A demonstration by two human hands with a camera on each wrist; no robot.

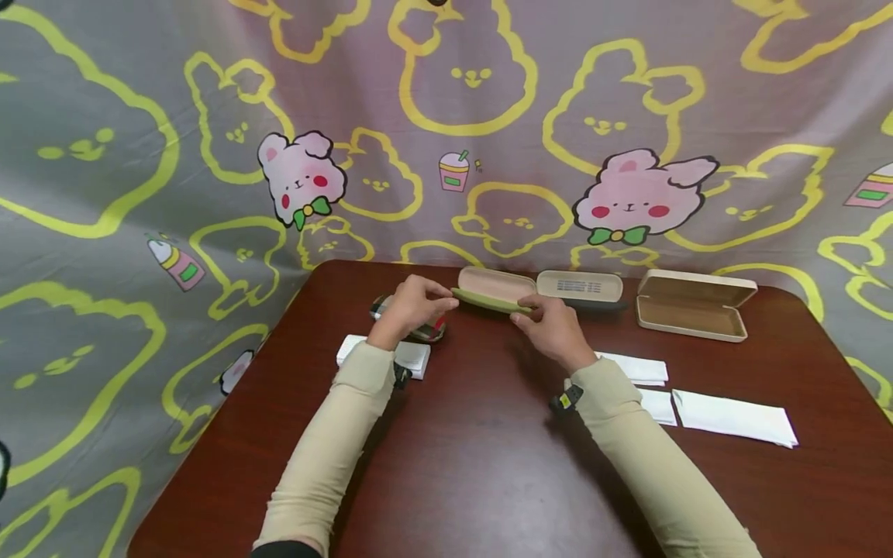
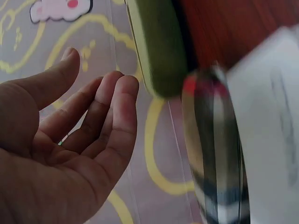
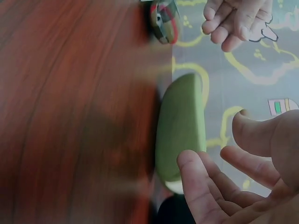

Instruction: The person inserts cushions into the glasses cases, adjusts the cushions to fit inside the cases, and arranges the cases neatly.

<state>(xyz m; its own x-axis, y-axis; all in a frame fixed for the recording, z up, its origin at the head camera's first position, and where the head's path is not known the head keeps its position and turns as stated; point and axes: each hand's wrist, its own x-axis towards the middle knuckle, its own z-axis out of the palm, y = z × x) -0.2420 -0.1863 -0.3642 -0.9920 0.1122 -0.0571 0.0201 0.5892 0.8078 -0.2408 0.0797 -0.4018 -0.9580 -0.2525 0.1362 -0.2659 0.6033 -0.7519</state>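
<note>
An eyeglass case (image 1: 491, 302) with a green outside and a pale pink lining stands open at the back of the table. My left hand (image 1: 413, 306) is by its left end; in the left wrist view the relaxed fingers (image 2: 124, 105) hold nothing and a gap separates them from the green shell (image 2: 161, 46). Around the right end is my right hand (image 1: 554, 329). In the right wrist view its forefinger (image 3: 191, 170) overlaps the green case (image 3: 180, 130), thumb apart; contact is unclear. A plaid eyeglass case (image 2: 215, 149) lies beside my left hand, partly hidden by it in the head view.
A dark case with printed cream lining (image 1: 579, 287) and a tan case (image 1: 691, 322) stand open at the back right. Folded white cloths (image 1: 736, 418) lie on the right; a white folded piece (image 1: 415, 356) is under the left forearm. A patterned curtain (image 1: 502, 155) hangs behind the table.
</note>
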